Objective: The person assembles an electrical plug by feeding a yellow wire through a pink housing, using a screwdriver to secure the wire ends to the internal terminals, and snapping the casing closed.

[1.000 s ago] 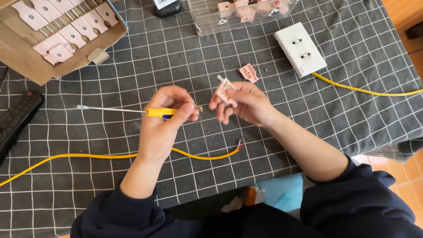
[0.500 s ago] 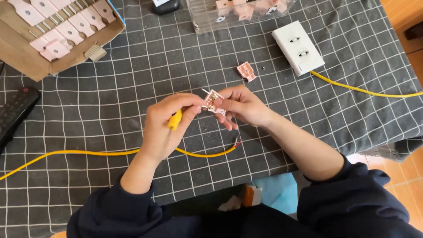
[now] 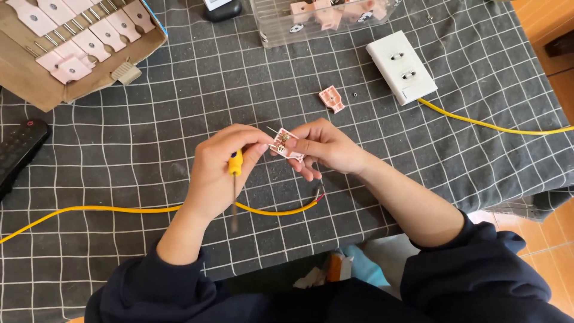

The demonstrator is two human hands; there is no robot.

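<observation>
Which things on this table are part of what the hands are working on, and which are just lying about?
In use:
left hand with yellow-handled screwdriver
right hand with pink plug half
yellow cable, stripped end near the hands

Lying about:
loose pink plug piece
white socket
cardboard box
clear box
black remote

Two yellow cables [image 3: 149, 210], one white socket block [image 3: 401, 66], one screwdriver [image 3: 235, 179].

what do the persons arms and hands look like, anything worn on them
Both hands are bare: no gloves, rings or watch show on the left hand or the right hand. The forearms are uncovered, with dark navy sleeves pushed up toward the elbows, loose and bunched. No markings are visible.
</observation>
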